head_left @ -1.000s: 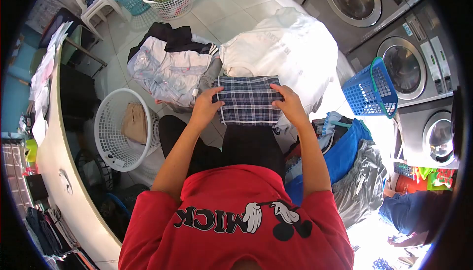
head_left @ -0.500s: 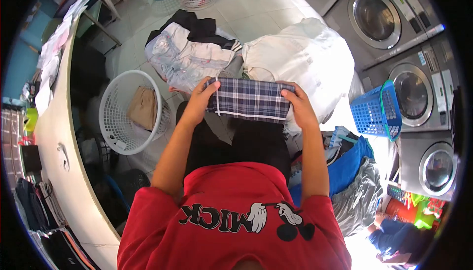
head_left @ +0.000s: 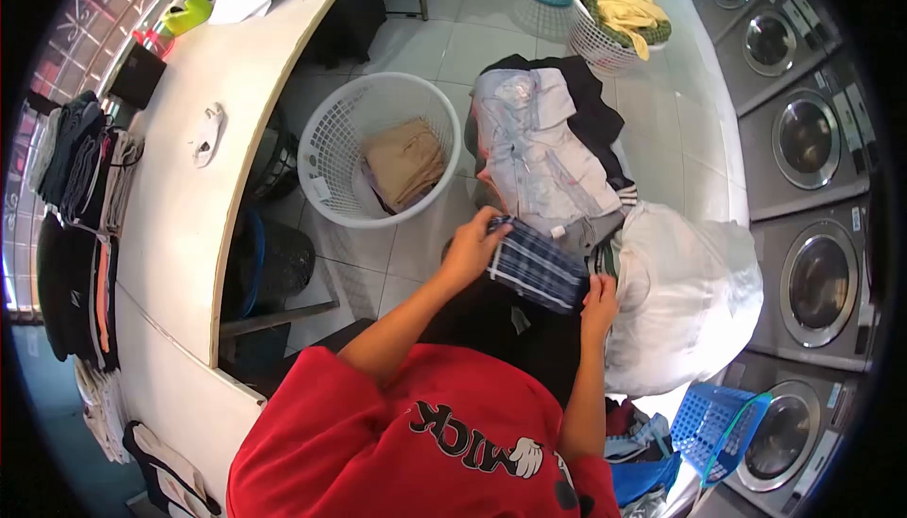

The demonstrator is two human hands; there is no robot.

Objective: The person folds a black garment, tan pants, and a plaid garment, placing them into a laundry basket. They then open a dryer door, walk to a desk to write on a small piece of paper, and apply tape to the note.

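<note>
A folded dark blue plaid cloth (head_left: 537, 265) is held between both hands, above the lap. My left hand (head_left: 474, 246) pinches its upper left corner, fingers closed on it. At its right end my right hand (head_left: 599, 308) is closed on the edge. Just beyond the cloth lies a pile of light grey and white clothes (head_left: 534, 145) with a black garment (head_left: 593, 107) beside it. To the left, a white laundry basket (head_left: 316, 145) holds folded tan clothing (head_left: 404, 161).
A large white bag (head_left: 685, 296) is at the right, near a blue basket (head_left: 704, 428) and stacked washing machines (head_left: 820, 282). The long white counter (head_left: 179, 234) runs along the left, with folded clothes (head_left: 80, 291) at its far side. A basket with yellow cloth (head_left: 631, 9) stands behind.
The view has turned to the left, towards the white basket and counter. Both hands still hold the plaid cloth, which is now tilted down to the right and looks smaller.
</note>
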